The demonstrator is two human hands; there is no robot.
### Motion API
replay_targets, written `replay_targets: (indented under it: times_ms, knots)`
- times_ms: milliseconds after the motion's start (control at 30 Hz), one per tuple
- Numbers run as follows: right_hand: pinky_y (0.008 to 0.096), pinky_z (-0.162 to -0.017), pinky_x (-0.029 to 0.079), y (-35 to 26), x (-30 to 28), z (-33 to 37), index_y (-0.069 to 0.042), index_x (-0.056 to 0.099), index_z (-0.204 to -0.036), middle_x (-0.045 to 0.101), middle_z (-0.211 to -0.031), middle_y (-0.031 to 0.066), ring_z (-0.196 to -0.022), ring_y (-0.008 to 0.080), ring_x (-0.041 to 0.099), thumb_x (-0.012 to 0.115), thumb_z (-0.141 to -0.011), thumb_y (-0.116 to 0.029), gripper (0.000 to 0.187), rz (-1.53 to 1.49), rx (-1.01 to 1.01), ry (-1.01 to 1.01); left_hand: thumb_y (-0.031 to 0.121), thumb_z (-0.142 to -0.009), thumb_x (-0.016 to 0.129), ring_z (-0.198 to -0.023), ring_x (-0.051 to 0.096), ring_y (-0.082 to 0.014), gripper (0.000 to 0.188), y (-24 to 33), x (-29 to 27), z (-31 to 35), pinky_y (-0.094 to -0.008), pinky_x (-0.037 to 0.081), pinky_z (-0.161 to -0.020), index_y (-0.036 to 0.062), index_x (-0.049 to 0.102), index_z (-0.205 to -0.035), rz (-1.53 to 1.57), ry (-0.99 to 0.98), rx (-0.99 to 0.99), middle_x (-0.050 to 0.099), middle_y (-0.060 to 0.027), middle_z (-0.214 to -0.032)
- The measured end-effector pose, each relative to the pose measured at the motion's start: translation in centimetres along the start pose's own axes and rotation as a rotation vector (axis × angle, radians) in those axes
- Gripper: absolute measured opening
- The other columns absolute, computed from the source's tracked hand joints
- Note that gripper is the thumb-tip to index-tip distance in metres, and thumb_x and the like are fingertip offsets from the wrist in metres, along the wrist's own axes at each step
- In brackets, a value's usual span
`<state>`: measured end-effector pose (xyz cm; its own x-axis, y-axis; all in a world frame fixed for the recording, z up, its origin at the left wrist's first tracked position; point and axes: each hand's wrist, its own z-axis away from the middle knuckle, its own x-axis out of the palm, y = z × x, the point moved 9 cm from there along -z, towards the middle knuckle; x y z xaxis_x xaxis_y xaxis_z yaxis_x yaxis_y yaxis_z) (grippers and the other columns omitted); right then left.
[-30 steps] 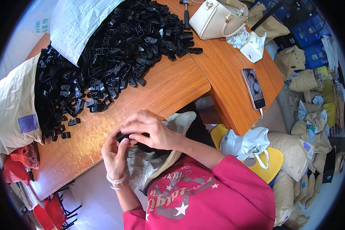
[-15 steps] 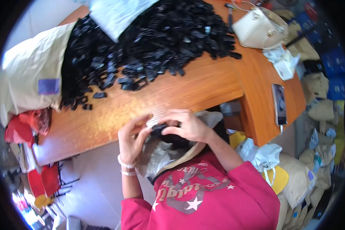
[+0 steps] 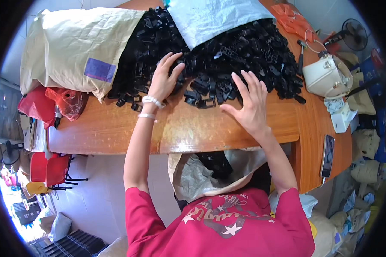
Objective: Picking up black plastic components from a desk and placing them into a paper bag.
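Observation:
Both arms reach over the wooden table (image 3: 180, 132) toward a wide heap of small black plastic parts (image 3: 261, 51). My left hand (image 3: 164, 81) is over the heap's near edge, fingers spread, with nothing seen in it. To its right, my right hand (image 3: 251, 103) is also spread over the near edge, thumb pointing left, and holds nothing. A few loose black parts lie between the two hands. Below the table edge, against my body, a woven sack (image 3: 188, 175) gapes with black parts inside it.
A full beige sack (image 3: 68, 51) spills parts at the left, beside red plastic bags (image 3: 68, 103). A white sheet-like sack (image 3: 218, 17) covers part of the heap. On the right lie a hammer (image 3: 301, 58), a cream handbag (image 3: 326, 75) and a phone (image 3: 328, 156).
My hands were together above the open sack, fingering a black part. They have moved forward and apart to the heap, with that part gone from them. The view has shifted too.

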<state>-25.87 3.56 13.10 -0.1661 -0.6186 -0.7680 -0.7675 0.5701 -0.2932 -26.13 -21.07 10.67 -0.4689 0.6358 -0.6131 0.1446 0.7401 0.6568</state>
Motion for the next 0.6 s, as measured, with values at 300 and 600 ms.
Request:
replay_targets:
  times_ms: [300, 600]
  knots:
    - [0.0683, -0.103, 0.013, -0.3, 6.0, 0.2, -0.027, 0.043, -0.140, 0.027, -0.148, 0.0182, -0.137, 0.0420, 0.020, 0.069, -0.064, -0.063, 0.088, 0.019, -0.020, -0.162, 0.056, -0.086, 0.052, -0.110, 0.050, -0.0361, 0.047, -1.1, 4.7, -4.4, -0.0473, 0.038, -0.090, 0.0159, 0.072, -0.100, -0.614, 0.029, 0.036, 0.057, -0.0150, -0.121]
    - [0.0654, -0.105, 0.014, -1.5, 5.3, 1.6, -0.017, 0.051, -0.133, 0.032, -0.145, 0.0179, -0.137, 0.0386, 0.022, 0.075, -0.063, -0.056, 0.084, 0.009, -0.033, -0.157, 0.044, -0.087, 0.055, -0.115, 0.048, -0.0359, 0.034, 1.0, 5.0, -0.9, -0.0474, 0.036, -0.090, 0.0178, 0.073, -0.099, -0.493, 0.062, 0.038, 0.058, -0.0129, -0.121]
